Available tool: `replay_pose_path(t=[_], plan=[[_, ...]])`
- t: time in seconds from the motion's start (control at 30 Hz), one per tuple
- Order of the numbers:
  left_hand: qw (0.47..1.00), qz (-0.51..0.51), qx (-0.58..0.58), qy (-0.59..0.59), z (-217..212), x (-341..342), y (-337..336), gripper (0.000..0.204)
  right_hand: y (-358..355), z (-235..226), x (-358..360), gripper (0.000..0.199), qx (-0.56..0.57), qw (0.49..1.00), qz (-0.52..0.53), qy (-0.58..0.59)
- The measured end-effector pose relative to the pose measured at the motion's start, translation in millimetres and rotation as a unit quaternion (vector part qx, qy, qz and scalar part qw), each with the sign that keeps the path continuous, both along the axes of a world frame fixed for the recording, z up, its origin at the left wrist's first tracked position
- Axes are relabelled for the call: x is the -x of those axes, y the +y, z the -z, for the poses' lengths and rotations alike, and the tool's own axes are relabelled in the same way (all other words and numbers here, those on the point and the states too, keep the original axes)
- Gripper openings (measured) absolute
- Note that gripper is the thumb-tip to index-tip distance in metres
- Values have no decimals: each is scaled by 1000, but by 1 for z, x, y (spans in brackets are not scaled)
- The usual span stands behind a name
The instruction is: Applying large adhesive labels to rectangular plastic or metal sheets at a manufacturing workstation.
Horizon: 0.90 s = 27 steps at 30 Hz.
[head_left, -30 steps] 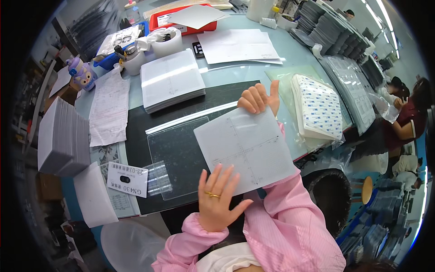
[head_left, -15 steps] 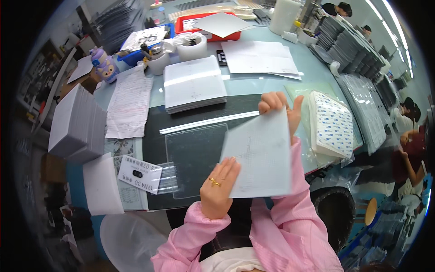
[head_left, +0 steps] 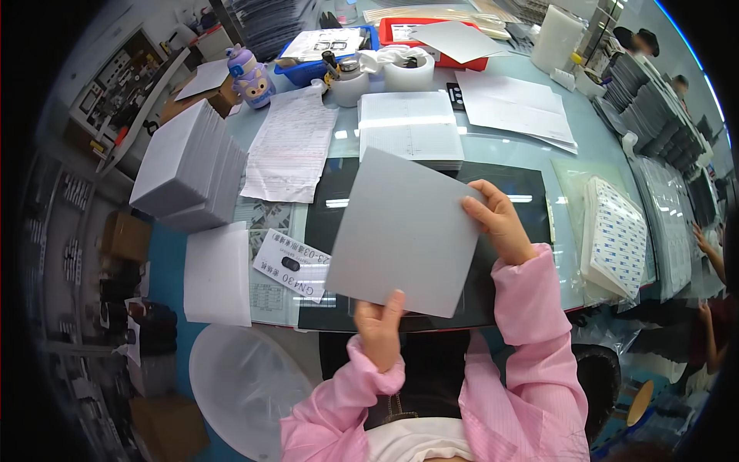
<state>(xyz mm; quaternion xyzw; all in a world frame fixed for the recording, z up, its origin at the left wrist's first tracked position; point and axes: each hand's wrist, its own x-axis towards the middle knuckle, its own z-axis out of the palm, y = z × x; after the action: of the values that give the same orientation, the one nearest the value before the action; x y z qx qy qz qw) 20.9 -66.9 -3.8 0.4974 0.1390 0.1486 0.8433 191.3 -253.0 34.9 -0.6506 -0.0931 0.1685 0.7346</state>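
A flat grey rectangular sheet (head_left: 404, 235) is held tilted above the black work mat (head_left: 504, 181). My left hand (head_left: 379, 323) pinches its near edge, thumb on top and fingers underneath. At the sheet's right edge, my right hand (head_left: 499, 219) grips it with the thumb on the face and fingers partly behind. Just beyond the sheet stands a stack of whitish sheets (head_left: 408, 123), its near side partly covered. A white printed card (head_left: 291, 266) lies left of the held sheet. The clear panel on the mat is almost wholly hidden beneath.
A tall stack of white sheets (head_left: 173, 158) stands at the left, near a handwritten paper (head_left: 289, 142). Blue (head_left: 308, 73) and red (head_left: 473, 61) trays sit at the back. On the right lies a bagged pack with blue print (head_left: 616, 239). A translucent bin (head_left: 242, 385) stands below the table edge.
The sheet has turned from its whitish gridded face to a plain grey face and moved left. My left hand went from lying flat on it to pinching its near edge. The view has shifted.
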Motion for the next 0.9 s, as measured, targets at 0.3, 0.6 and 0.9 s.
replay_pose_path(t=[0.3, 0.6, 0.9], plan=[[825, 52, -487, -281, -52, -10, -8, 38, 0, 40, -30, 69, -462, 869, -159, 80], [707, 125, -617, -322, -28, -17, -73, 34, -30, 51, -39, 60, -604, 764, -225, -26], [843, 62, -495, -202, -34, -34, -45, 31, -21, 29, -26, 52, -402, 915, 3, 14]])
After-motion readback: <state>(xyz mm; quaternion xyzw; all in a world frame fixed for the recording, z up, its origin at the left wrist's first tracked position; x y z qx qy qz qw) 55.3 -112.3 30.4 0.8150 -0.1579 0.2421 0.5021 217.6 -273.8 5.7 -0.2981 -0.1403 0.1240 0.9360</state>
